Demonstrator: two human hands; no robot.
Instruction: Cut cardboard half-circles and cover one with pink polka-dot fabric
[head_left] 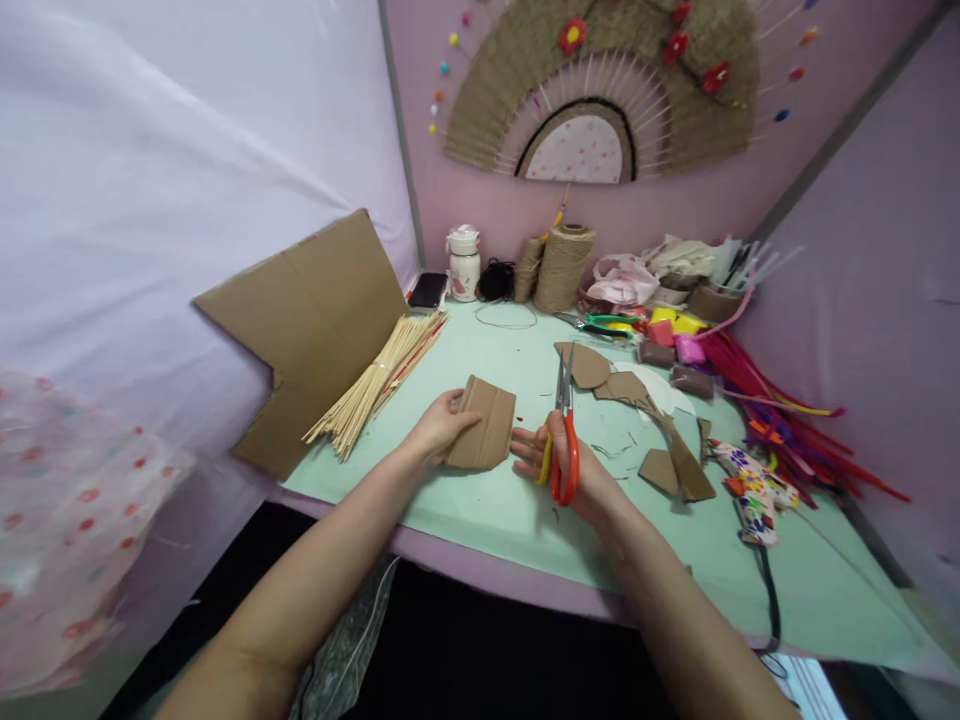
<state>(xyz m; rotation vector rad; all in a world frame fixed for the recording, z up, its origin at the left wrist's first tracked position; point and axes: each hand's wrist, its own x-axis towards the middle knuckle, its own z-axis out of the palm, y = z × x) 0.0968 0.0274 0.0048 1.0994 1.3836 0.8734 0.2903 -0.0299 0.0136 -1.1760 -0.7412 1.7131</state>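
A small piece of brown cardboard (486, 428) with crease lines is pinched in my left hand (441, 425), thumb on top, just above the pale green table. My right hand (559, 458) holds scissors (566, 440) with red and yellow handles, blades pointing away from me and nearly together. The right fingers stretch toward the cardboard's right edge; whether they touch it I cannot tell. Cut cardboard scraps (660, 470) lie to the right of the scissors, some overlapping a white round piece (679, 395).
A bundle of thin sticks (375, 385) and a large cardboard sheet (315, 330) are on the left. Twine spools (566, 268), a white bottle (464, 265) and a phone (428, 290) stand behind. Pliers (600, 325), clay packs (664, 340), pipe cleaners (795, 430) and a glue gun (757, 495) crowd the right.
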